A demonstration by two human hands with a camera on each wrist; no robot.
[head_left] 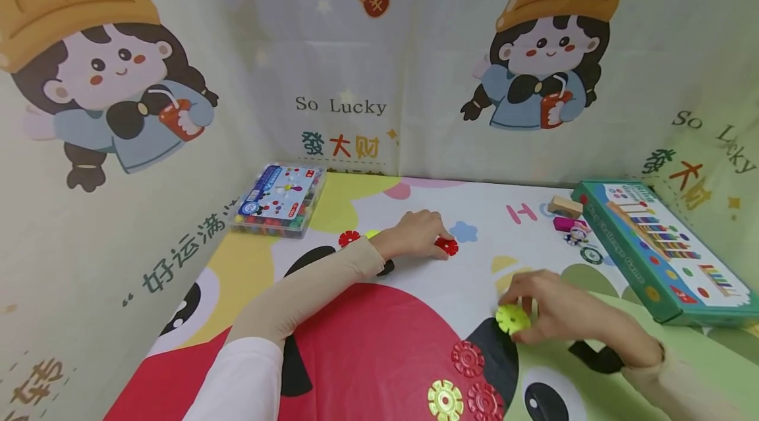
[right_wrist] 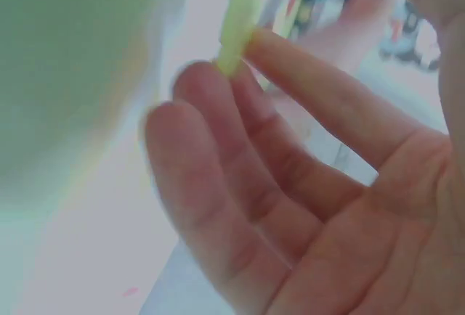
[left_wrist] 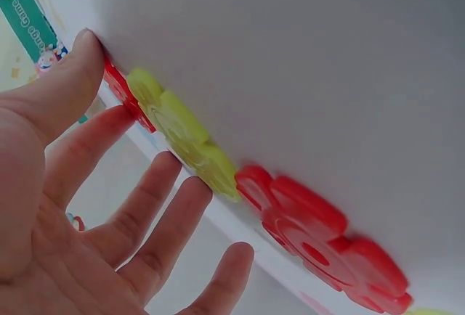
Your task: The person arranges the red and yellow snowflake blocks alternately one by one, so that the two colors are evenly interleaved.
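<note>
My left hand (head_left: 418, 234) reaches over the table and pinches a red flower-shaped plastic disc (head_left: 447, 247) between thumb and index finger. In the left wrist view that red disc (left_wrist: 125, 93) lies at the end of a row, touching a yellow disc (left_wrist: 178, 128), then another red disc (left_wrist: 309, 213). Part of this row is hidden behind my arm in the head view. My right hand (head_left: 554, 308) holds a yellow-green disc (head_left: 511, 319) by its edge, nearer to me; the right wrist view is blurred. Two red discs (head_left: 468, 359) and a yellow disc (head_left: 439, 400) lie at the front.
At the back left stands a clear plastic box (head_left: 279, 200) of coloured pieces. A green game box (head_left: 670, 256) lies at right. Beside it are a wooden block (head_left: 566, 206), a magenta block (head_left: 566, 223), a small figure (head_left: 576, 235) and a dark ring-shaped item (head_left: 591, 255). Printed cloth surrounds the table.
</note>
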